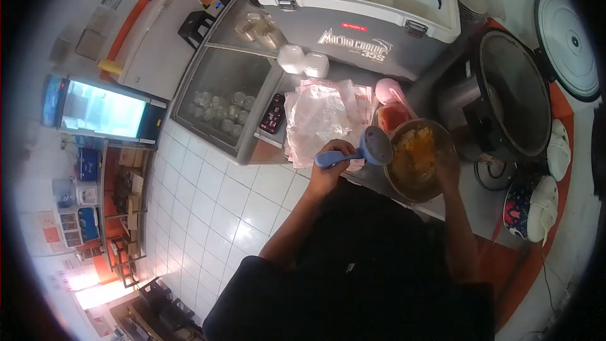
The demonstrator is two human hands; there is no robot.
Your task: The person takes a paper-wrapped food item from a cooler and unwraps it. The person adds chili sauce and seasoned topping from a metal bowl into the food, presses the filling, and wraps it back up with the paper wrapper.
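The left hand (339,148) wraps the handle of a blue scoop (377,146), probably light and stiff, best held there. The right hand (447,169) meets the bowl (403,184) at its right side, grip unclear; on the tabletop (481,207), its smooth rim suits holding, the orange-topped food (419,150) likely soft.

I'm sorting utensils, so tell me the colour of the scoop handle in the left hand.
Blue; the scoop handle in the left hand shows best in the head view.
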